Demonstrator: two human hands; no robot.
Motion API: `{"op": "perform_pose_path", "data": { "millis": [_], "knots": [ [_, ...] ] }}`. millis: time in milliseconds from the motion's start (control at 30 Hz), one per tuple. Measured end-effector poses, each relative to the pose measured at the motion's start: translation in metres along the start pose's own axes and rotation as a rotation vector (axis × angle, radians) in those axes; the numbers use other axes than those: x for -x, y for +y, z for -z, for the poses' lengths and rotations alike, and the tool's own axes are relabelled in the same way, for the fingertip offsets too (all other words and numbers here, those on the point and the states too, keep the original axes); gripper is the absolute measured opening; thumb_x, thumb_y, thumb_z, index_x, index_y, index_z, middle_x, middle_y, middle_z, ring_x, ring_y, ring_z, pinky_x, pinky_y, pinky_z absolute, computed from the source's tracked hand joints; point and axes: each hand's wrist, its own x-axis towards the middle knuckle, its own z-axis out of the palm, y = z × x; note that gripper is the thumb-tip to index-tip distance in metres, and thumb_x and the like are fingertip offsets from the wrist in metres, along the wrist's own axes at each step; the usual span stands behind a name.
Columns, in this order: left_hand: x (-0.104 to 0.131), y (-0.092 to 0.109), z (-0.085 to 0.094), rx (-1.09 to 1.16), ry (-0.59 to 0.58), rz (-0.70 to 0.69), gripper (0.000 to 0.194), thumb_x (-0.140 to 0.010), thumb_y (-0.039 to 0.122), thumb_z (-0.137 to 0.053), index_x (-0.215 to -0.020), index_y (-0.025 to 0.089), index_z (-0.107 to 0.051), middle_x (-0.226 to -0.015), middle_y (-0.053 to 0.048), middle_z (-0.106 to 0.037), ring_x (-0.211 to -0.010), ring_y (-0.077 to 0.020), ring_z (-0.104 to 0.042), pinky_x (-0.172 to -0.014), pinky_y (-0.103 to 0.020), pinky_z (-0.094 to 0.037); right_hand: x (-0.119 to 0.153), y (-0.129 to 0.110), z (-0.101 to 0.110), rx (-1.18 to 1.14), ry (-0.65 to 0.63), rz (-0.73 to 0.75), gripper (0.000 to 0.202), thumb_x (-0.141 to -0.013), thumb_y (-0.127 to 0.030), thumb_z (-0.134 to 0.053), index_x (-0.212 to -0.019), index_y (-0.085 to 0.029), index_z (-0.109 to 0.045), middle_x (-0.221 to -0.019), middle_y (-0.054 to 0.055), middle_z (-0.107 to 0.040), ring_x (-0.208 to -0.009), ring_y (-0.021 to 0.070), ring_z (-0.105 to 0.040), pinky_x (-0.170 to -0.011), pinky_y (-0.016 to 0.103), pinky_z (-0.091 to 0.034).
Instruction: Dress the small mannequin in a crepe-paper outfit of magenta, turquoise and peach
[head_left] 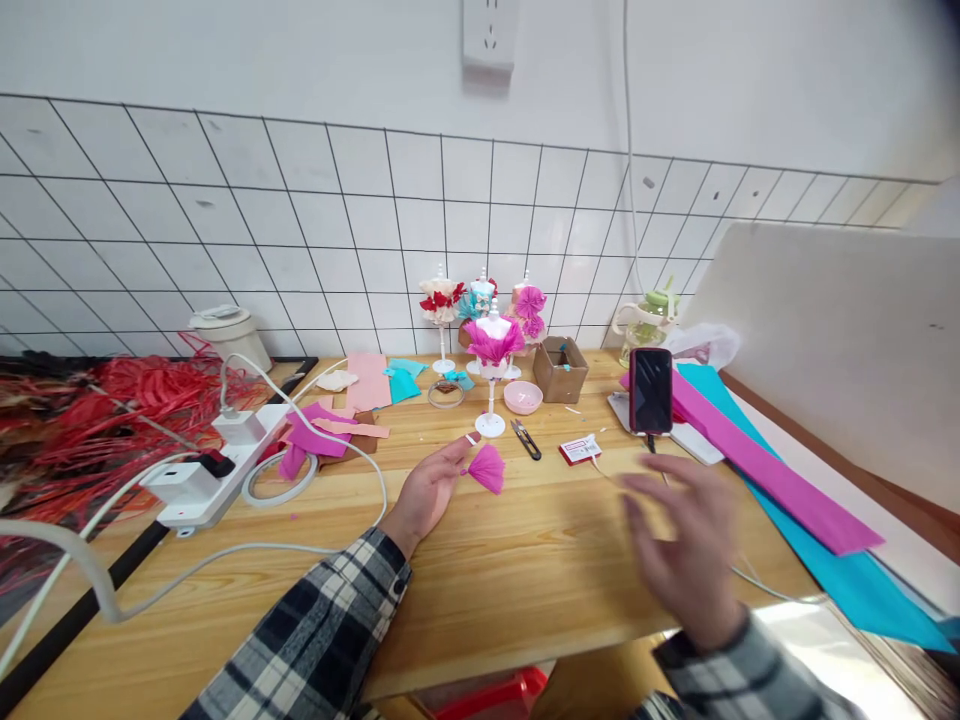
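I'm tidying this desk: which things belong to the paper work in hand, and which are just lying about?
Likely part of it:
pink paper fan, in the left hand
black snips
pink-dressed mannequin
long pink paper

Probably just lying about:
phone
power strip
green-lidded jug

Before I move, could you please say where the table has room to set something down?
The widest bare patch lies between the left hand and the right hand, from the snips to the near edge. A smaller one lies near left, between the white cable and the left sleeve. It is crowded around the power strip and among the dress forms.
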Motion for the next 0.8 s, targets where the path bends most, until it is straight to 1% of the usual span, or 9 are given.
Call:
{"op": "perform_pose_path", "data": {
  "millis": [33,100,133,200,300,400,600,733,800],
  "knots": [
    [0.001,0.0,0.002,-0.047,-0.01,0.003,0.045,-0.06,0.007,-0.054,-0.1,0.014,-0.072,-0.122,-0.009,-0.064,-0.127,-0.028,-0.044,-0.112,-0.045,-0.021,-0.036,-0.027,-0.025,-0.062,-0.126,0.07,0.028,-0.087,-0.025,-0.052,-0.113,-0.03,-0.06,-0.125,0.009,-0.053,-0.117,0.0288,-0.047,-0.097,0.048,-0.037],
    [0.0,-0.002,0.007,-0.134,0.003,-0.013,0.057,-0.051,0.002,-0.048,-0.101,0.016,-0.072,-0.12,-0.006,-0.065,-0.126,-0.0278,-0.046,-0.112,-0.045,-0.022,-0.092,-0.073,-0.069,-0.167,-0.218,0.233,0.029,-0.088,-0.024,-0.049,-0.115,-0.03,-0.058,-0.123,0.006,-0.055,-0.116,0.0246,-0.047,-0.099,0.042,-0.036],
    [0.0,-0.003,0.01,-0.164,0.018,-0.03,0.06,-0.05,0.002,-0.046,-0.102,0.017,-0.072,-0.12,-0.005,-0.065,-0.126,-0.0276,-0.046,-0.112,-0.045,-0.022,-0.109,-0.088,-0.087,-0.197,-0.229,0.275,0.03,-0.088,-0.025,-0.05,-0.117,-0.029,-0.057,-0.122,0.006,-0.056,-0.115,0.024,-0.047,-0.099,0.041,-0.036],
    [-0.003,-0.007,0.016,-0.194,0.039,-0.063,0.063,-0.048,0.002,-0.045,-0.103,0.018,-0.071,-0.121,-0.003,-0.065,-0.128,-0.027,-0.044,-0.112,-0.045,-0.024,-0.124,-0.104,-0.117,-0.227,-0.219,0.296,0.031,-0.087,-0.025,-0.05,-0.118,-0.028,-0.057,-0.123,0.005,-0.057,-0.118,0.0244,-0.045,-0.1,0.042,-0.033],
    [-0.008,-0.011,0.023,-0.218,0.049,-0.097,0.063,-0.049,0.003,-0.044,-0.104,0.021,-0.071,-0.121,-0.001,-0.065,-0.128,-0.0255,-0.043,-0.112,-0.043,-0.025,-0.119,-0.103,-0.143,-0.252,-0.13,0.225,0.03,-0.086,-0.026,-0.052,-0.115,-0.026,-0.058,-0.13,0.005,-0.053,-0.128,0.0257,-0.035,-0.105,0.045,-0.025],
    [-0.011,-0.012,0.027,-0.246,0.057,-0.107,0.063,-0.05,0.005,-0.044,-0.104,0.02,-0.071,-0.122,-0.002,-0.065,-0.128,-0.0253,-0.044,-0.111,-0.044,-0.025,-0.11,-0.094,-0.153,-0.241,-0.064,0.191,0.03,-0.084,-0.027,-0.056,-0.113,-0.028,-0.059,-0.136,0.004,-0.048,-0.132,0.0274,-0.03,-0.107,0.047,-0.021],
    [-0.006,-0.014,0.027,-0.294,-0.037,-0.061,0.065,-0.051,0.005,-0.044,-0.107,0.023,-0.07,-0.129,-0.001,-0.06,-0.126,-0.0255,-0.045,-0.112,-0.046,-0.024,-0.105,-0.084,-0.156,-0.22,0.008,0.27,0.022,-0.085,-0.025,-0.058,-0.104,-0.034,-0.063,-0.132,-0.001,-0.053,-0.128,0.0237,-0.037,-0.105,0.044,-0.026],
    [-0.001,-0.012,0.021,-0.264,-0.095,-0.015,0.066,-0.05,0.004,-0.046,-0.108,0.024,-0.069,-0.127,-0.001,-0.061,-0.124,-0.0257,-0.047,-0.11,-0.046,-0.027,-0.107,-0.084,-0.153,-0.246,-0.071,0.216,0.015,-0.086,-0.021,-0.053,-0.095,-0.027,-0.064,-0.133,0.002,-0.052,-0.127,0.0231,-0.038,-0.105,0.043,-0.027],
    [0.0,-0.01,0.019,-0.207,-0.084,-0.014,0.065,-0.051,0.003,-0.046,-0.107,0.024,-0.069,-0.124,-0.001,-0.063,-0.12,-0.0251,-0.051,-0.109,-0.046,-0.029,-0.109,-0.085,-0.151,-0.275,-0.135,0.21,0.019,-0.086,-0.019,-0.051,-0.099,-0.025,-0.063,-0.135,0.004,-0.05,-0.127,0.0229,-0.038,-0.105,0.043,-0.027]
  ]
}}
